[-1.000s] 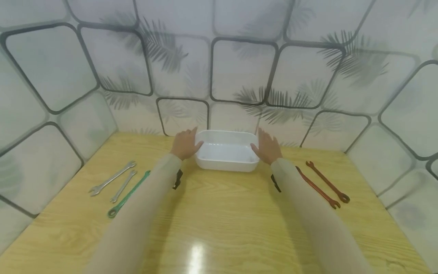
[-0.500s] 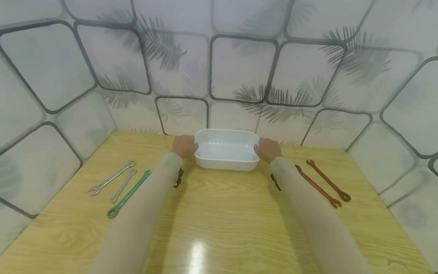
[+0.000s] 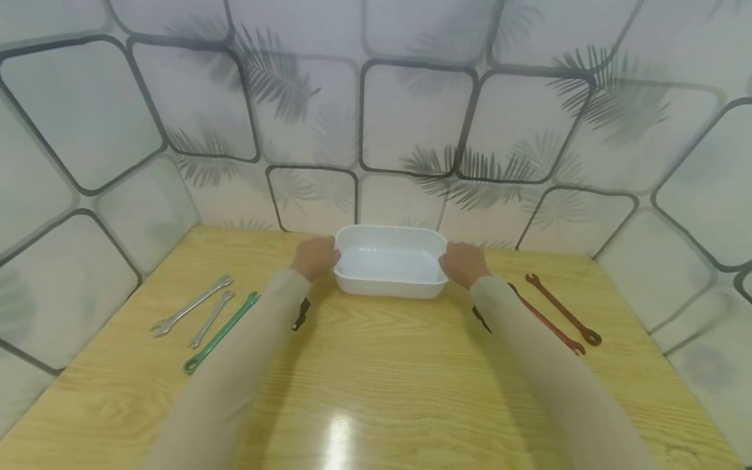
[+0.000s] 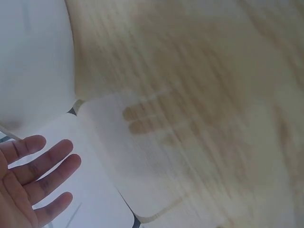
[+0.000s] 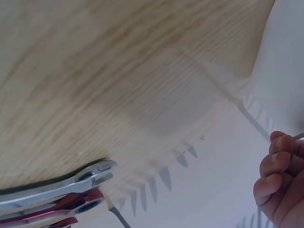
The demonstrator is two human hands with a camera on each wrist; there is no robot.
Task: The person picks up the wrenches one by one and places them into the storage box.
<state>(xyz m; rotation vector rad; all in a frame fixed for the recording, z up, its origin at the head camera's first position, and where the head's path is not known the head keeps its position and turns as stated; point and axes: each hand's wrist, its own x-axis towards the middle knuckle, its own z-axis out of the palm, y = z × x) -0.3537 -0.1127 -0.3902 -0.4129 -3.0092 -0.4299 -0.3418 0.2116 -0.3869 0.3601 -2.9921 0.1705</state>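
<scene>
A deep white rectangular tub (image 3: 390,287) with rounded corners stands on the table near the back wall. Nothing lies inside it. My left hand (image 3: 316,256) holds the rim at its left end, the thumb at the edge. In the left wrist view the index finger of the left hand (image 4: 33,180) meets the rim, while the other fingers spread loosely below it. At the tub's right end my right hand (image 3: 464,261) grips the rim. The right wrist view shows the right hand (image 5: 282,185) with fingers curled at the rim.
To the left lie a large silver wrench (image 3: 192,305), a smaller silver wrench (image 3: 211,319) and a green wrench (image 3: 222,331), partly near my sleeve. Two red wrenches lie to the right: one (image 3: 564,310) farther out, another (image 3: 549,323) beside my right forearm. Patterned walls enclose the table.
My fingers and thumbs, extended at the tub's ends a second ago, have closed on its rim. Since half a second ago the tub has shifted slightly toward me. The wrenches stay put.
</scene>
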